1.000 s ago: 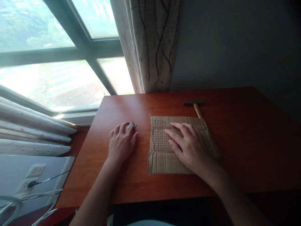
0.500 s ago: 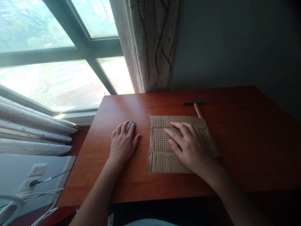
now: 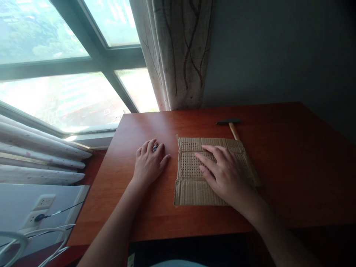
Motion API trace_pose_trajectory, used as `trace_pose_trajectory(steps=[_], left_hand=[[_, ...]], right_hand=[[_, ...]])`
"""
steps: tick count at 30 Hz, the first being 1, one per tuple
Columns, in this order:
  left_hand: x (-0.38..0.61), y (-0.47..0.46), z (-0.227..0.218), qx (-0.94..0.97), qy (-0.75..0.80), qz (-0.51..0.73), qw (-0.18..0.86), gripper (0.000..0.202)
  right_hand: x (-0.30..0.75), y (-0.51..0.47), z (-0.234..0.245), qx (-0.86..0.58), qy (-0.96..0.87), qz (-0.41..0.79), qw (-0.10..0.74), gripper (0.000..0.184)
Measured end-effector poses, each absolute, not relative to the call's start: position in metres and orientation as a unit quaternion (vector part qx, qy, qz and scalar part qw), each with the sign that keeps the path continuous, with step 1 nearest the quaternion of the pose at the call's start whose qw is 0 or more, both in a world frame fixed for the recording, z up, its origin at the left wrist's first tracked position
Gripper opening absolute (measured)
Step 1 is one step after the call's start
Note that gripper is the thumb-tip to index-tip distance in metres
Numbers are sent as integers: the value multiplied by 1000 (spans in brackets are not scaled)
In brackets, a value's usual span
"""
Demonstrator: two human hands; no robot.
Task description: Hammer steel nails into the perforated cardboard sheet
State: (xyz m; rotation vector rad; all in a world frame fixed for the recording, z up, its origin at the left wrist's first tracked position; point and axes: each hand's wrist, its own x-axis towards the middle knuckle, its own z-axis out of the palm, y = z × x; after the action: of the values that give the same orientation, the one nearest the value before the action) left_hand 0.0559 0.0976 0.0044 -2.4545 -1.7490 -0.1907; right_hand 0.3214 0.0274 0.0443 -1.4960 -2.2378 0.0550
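Observation:
Over a small bunch of shiny metal nails point(image 3: 155, 147) on the table, my left hand point(image 3: 148, 159) rests palm down. Its fingers are spread and slightly bent, and they hide most of the nails; the thumb stands apart. My right hand point(image 3: 225, 170) lies on a piece of corrugated cardboard point(image 3: 191, 191), fingers stretched out and apart, holding nothing. Rows of small holes dot the cardboard's upper and middle bands. Behind it lies a hammer point(image 3: 234, 130) with a dark head and a wooden handle, the handle running under or behind the cardboard.
The reddish-brown wooden table point(image 3: 289, 159) reaches from the window point(image 3: 69, 96) to the dark wall. A curtain point(image 3: 183, 55) hangs at its back edge. At lower left are a wall socket point(image 3: 46, 202) with a plug and several white cables point(image 3: 55, 237).
My left hand has shifted slightly right and forward, its fingers now covering more of the nails. My right hand, the cardboard and the hammer have stayed put.

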Motion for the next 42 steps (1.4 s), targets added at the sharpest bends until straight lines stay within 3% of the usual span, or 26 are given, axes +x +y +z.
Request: trace_pose_trajectory(steps=[42], left_hand=[[37,103,2,-801,-589,-107,15,42]], right_hand=[[323,27,42,-538,-812,19,225,39]])
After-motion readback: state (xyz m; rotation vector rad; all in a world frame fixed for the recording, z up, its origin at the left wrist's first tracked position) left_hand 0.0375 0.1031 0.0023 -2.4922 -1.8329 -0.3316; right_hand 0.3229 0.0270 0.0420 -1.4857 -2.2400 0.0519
